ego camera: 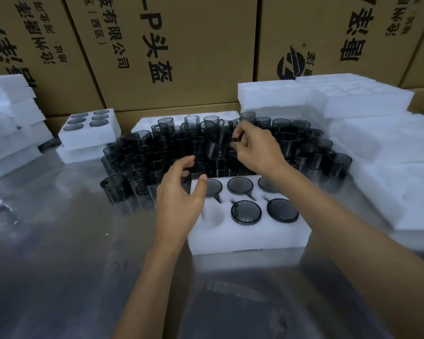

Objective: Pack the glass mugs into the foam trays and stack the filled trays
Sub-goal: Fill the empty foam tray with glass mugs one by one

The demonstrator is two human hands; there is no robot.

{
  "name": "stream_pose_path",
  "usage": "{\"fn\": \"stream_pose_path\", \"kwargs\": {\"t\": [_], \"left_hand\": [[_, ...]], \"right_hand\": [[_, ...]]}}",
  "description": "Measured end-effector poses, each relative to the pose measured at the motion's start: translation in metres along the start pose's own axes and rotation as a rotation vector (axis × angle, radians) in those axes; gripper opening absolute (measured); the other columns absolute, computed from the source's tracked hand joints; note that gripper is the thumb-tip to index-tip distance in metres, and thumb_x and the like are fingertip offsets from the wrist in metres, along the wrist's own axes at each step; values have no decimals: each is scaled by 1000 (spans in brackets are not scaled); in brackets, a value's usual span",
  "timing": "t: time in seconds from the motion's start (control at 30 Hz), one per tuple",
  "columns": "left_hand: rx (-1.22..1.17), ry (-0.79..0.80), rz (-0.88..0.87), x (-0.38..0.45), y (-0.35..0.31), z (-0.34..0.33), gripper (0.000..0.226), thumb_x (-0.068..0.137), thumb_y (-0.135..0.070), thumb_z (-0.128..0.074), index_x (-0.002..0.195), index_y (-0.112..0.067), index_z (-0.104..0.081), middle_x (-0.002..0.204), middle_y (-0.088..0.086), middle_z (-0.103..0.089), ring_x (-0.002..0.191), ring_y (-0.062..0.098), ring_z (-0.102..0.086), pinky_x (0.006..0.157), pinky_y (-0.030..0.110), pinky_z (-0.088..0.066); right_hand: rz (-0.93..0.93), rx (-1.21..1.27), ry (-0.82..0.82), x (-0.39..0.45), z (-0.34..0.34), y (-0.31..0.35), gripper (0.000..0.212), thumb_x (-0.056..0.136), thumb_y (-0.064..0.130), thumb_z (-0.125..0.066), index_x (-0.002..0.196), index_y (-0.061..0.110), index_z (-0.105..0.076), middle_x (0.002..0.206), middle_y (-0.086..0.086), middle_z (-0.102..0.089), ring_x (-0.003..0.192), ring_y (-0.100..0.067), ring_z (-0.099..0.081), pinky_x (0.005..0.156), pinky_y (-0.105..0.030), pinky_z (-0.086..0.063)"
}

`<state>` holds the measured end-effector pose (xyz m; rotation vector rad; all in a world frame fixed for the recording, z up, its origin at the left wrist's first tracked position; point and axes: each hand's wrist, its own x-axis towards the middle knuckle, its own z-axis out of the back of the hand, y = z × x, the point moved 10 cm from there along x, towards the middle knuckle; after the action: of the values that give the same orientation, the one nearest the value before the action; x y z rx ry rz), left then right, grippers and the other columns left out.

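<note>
White foam tray (250, 237) nearest on the steel bench (71, 253): five of six pockets hold smoky mugs, one front-left pocket (213, 215) empty. The left hand (179, 200) hovers loosely open at its corner. Beyond, the right hand (253, 149) pinches one mug (217, 149) by its handle above the crowd of loose mugs (142, 152); two filled trays (90, 135) stacked far left.

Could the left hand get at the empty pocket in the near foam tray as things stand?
Probably yes: the left hand hovers open beside the empty pocket of the foam tray, holding nothing, with nothing between them.
</note>
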<state>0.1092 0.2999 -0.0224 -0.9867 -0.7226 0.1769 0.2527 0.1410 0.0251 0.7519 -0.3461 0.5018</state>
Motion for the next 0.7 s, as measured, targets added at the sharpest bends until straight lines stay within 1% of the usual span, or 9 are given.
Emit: {"fn": "stream_pose_path", "kwargs": {"t": [0.07, 0.13, 0.2, 0.27, 0.33, 0.4, 0.53, 0.63, 0.7], "left_hand": [[25, 84, -29, -3, -9, -8, 60, 90, -40, -68, 141, -48, -39, 141, -27, -46, 127, -6, -44, 96, 18, -37], [-31, 187, -65, -9, -21, -20, 75, 87, -42, -71, 146, -54, -27, 147, -30, -39, 133, -6, -39, 103, 20, -36], [-68, 269, -102, -15, -33, -30, 80, 86, -36, -74, 146, -56, -26, 144, -35, -40, 126, -13, -42, 94, 6, -38], [-80, 293, -145, -20, -42, -37, 75, 84, -24, -78, 142, -52, -38, 133, -32, -53, 115, -13, -50, 83, -2, -38], [-82, 245, -181, -24, -49, -39, 66, 82, -17, -80, 132, -45, -49, 122, -26, -60, 111, -10, -54, 84, -1, -37], [-48, 170, -207, -25, -53, -35, 60, 79, -19, -82, 124, -42, -50, 119, -23, -58, 112, -8, -52, 87, 2, -36], [77, 51, -279, -26, -55, -27, 58, 76, -29, -83, 117, -40, -44, 112, -26, -46, 111, 0, -46, 90, 18, -41], [123, 9, -307, -26, -53, -24, 57, 74, -26, -81, 112, -36, -40, 107, -24, -42, 107, 10, -46, 89, 38, -47], [102, 9, -251, -23, -46, -23, 57, 70, -40, -79, 110, -38, -39, 107, -27, -41, 106, 11, -47, 86, 37, -47]], "right_hand": [[108, 5, -33, -17, 19, 13, 14, 90, 14, -62, 93, 25, -54, 65, 8, -60, 68, -17, -58, 61, -31, -40], [176, 31, -42, -37, 30, 22, 17, 88, 12, -59, 95, 27, -56, 66, 10, -61, 65, -15, -57, 61, -35, -46], [207, 111, -48, -57, 38, 26, 19, 88, 10, -59, 95, 28, -58, 71, 12, -62, 66, -14, -58, 63, -42, -51], [193, 243, -80, -73, 45, 24, 21, 90, 8, -59, 98, 27, -62, 78, 11, -65, 72, -14, -61, 69, -44, -53], [160, 359, -117, -86, 51, 21, 30, 91, 5, -57, 110, 27, -65, 88, 11, -68, 84, -10, -64, 72, -30, -53], [110, 467, -129, -96, 52, 19, 44, 87, 3, -54, 122, 30, -61, 95, 13, -69, 91, -7, -65, 69, -19, -49], [61, 633, -39, -110, 37, 22, 44, 76, 7, -59, 115, 29, -60, 109, 14, -67, 93, -15, -64, 70, -35, -55], [80, 631, 22, -113, 24, 31, 49, 78, 7, -73, 120, 26, -58, 114, 9, -64, 101, -13, -63, 78, -29, -54], [84, 548, 3, -113, 21, 32, 55, 76, 18, -80, 124, 30, -57, 117, 10, -62, 108, -12, -61, 89, -34, -53]]}}
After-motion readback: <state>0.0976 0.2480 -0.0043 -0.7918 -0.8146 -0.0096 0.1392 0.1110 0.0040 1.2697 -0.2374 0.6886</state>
